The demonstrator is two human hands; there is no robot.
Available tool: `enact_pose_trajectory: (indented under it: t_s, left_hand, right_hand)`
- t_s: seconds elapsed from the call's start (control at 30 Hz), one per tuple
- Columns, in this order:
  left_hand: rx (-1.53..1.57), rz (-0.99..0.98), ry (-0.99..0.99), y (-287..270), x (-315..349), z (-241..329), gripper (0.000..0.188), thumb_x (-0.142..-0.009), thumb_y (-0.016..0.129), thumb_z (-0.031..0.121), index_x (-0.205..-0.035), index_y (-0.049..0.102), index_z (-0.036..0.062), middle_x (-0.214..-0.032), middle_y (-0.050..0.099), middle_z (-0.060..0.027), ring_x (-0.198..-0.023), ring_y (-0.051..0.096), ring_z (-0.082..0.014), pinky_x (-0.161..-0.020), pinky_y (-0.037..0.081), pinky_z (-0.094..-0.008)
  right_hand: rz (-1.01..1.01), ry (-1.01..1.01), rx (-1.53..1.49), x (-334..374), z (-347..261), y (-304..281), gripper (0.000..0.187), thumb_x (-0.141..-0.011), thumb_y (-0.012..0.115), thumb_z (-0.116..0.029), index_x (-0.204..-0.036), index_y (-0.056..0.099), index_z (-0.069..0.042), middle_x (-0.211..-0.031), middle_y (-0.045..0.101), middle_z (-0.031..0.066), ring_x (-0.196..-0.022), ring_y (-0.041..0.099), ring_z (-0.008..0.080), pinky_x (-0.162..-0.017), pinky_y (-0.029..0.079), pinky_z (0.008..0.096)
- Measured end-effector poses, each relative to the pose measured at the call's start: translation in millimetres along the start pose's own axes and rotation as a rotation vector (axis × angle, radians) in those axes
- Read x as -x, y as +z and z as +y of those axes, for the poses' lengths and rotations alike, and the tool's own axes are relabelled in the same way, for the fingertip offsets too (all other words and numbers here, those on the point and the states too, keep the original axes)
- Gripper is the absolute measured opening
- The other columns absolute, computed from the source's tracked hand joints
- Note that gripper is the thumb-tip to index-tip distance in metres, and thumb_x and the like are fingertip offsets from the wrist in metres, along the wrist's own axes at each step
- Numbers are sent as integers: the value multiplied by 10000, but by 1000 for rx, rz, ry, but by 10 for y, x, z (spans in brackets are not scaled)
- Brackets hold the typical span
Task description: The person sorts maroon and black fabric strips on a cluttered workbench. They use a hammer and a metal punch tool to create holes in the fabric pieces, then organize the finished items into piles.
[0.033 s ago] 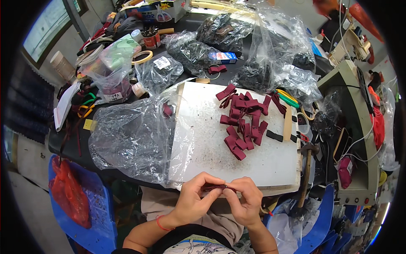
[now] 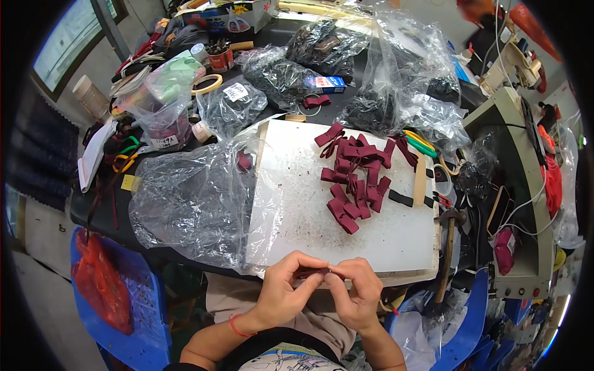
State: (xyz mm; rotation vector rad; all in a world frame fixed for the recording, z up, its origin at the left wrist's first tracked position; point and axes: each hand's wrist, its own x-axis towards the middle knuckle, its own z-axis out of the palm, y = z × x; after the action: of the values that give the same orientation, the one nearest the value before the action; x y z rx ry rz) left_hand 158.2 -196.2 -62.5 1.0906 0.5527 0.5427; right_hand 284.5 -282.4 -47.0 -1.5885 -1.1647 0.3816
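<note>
Close to the near edge of a white board [image 2: 291, 216], both hands pinch one folded piece of maroon ribbon [image 2: 304, 272]. My left hand [image 2: 286, 289] grips its left part between thumb and fingers. My right hand [image 2: 356, 290] is closed on the right end, the two thumb tips nearly meeting. Fingers cover most of the ribbon, so its full shape is hidden. Farther up the board lies a loose pile of maroon ribbon bows [image 2: 361, 166]. Beside the pile are a black ribbon piece [image 2: 401, 198] and a tan wooden strip [image 2: 420, 179].
A crumpled clear plastic bag [image 2: 185, 204] spreads left of the board. To the right lie a hammer [image 2: 447, 260] and scissors with green and yellow handles [image 2: 421, 143]. Bagged dark goods [image 2: 278, 74] crowd the back. Blue chairs [image 2: 124, 290] stand below the table.
</note>
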Motion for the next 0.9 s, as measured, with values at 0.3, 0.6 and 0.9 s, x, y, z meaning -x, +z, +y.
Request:
enact_pose_trajectory:
  t_s: [0.3, 0.6, 0.9]
  left_hand:
    - [-1188, 206, 874, 18, 357, 838, 378, -778, 727, 156, -1112, 619, 16, -1254, 512, -200, -1145, 524, -350, -866, 475, -411]
    - [-1362, 520, 475, -457, 34, 782, 398, -777, 663, 3, -1166, 581, -29, -1240, 562, -190, -1034, 573, -289, -778, 495, -326]
    - [-985, 594, 520, -483, 63, 790, 468, -775, 549, -103, -1230, 564, 5, -1271, 558, -135, -771, 578, -102, -586, 462, -209]
  right_hand:
    - [163, -36, 609, -257, 293, 127, 208, -781, 682, -45, -974, 613, -13, -1049, 592, 131, -988, 535, 324, -836, 410, 418]
    - [281, -176, 351, -323, 229, 138, 257, -730, 646, 71, -975, 598, 9, -983, 610, 156, -869, 587, 319, -767, 482, 384]
    - [60, -250, 459, -813, 19, 546, 255, -784, 672, -123, -993, 590, -4, -974, 561, 149, -907, 526, 299, -793, 432, 395]
